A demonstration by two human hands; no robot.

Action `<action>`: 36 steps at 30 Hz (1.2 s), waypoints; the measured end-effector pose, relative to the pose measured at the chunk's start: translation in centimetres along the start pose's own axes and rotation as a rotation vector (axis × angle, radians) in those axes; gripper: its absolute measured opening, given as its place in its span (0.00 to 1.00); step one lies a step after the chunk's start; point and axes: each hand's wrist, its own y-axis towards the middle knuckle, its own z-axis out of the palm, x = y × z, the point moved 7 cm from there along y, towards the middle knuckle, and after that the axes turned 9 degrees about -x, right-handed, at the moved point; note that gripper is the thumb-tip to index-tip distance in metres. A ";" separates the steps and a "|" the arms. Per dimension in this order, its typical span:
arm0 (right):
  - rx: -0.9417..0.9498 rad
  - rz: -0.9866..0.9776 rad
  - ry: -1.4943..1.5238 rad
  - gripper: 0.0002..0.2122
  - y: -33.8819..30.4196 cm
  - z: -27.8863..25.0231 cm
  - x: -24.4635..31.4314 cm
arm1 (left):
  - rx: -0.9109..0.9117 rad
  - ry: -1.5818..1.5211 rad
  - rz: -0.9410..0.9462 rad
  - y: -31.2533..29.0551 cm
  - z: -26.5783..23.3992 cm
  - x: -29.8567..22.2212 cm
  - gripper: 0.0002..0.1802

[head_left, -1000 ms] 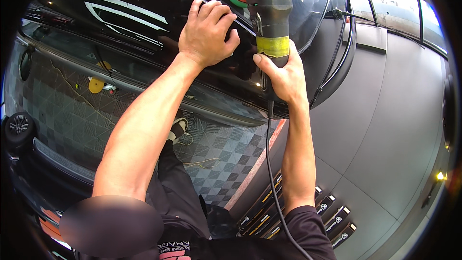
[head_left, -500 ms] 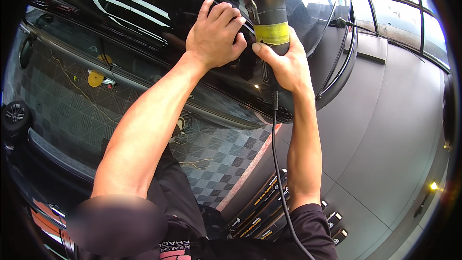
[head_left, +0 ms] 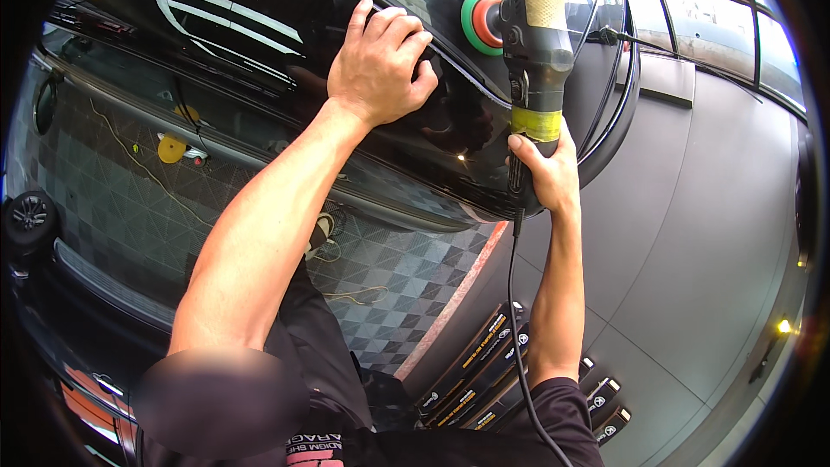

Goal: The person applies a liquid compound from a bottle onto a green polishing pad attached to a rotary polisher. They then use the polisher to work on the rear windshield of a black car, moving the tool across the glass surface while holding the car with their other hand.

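Note:
A black corded car polisher (head_left: 536, 60) is in my right hand (head_left: 554, 171), with the fingers wrapped round its handle just below a band of yellow tape (head_left: 536, 124). Its round green and red pad (head_left: 480, 23) faces left and stands on edge over the glossy black car panel (head_left: 458, 117); whether the rim touches the car I cannot tell. My left hand (head_left: 376, 67) rests on the car beside the bright trim line, holding nothing, fingers slightly bent and apart. From the handle's end the power cord (head_left: 512, 294) runs down past my right forearm.
Long dark boxes (head_left: 471, 372) lie on the floor near my right elbow. A yellow disc (head_left: 171, 149) sits on the checkered floor (head_left: 380, 268) at left. Another dark car (head_left: 95, 320) stands at lower left, and large windows (head_left: 700, 26) line the far right.
My right hand has moved the polisher to the right and closer to me, so its whole head and pad now show. The left hand has stayed almost in place on the car.

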 end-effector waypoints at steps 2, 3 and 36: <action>0.015 0.003 0.016 0.28 0.0 1.0 1.0 | -0.006 -0.009 0.002 0.0 0.0 0.1 0.17; 0.025 -0.015 0.018 0.28 0.2 1.7 1.6 | -0.010 -0.014 0.005 0.0 0.0 0.0 0.17; 0.126 -0.184 -0.253 0.35 6.4 13.4 13.9 | 0.283 0.053 -0.062 -0.6 1.0 0.3 0.29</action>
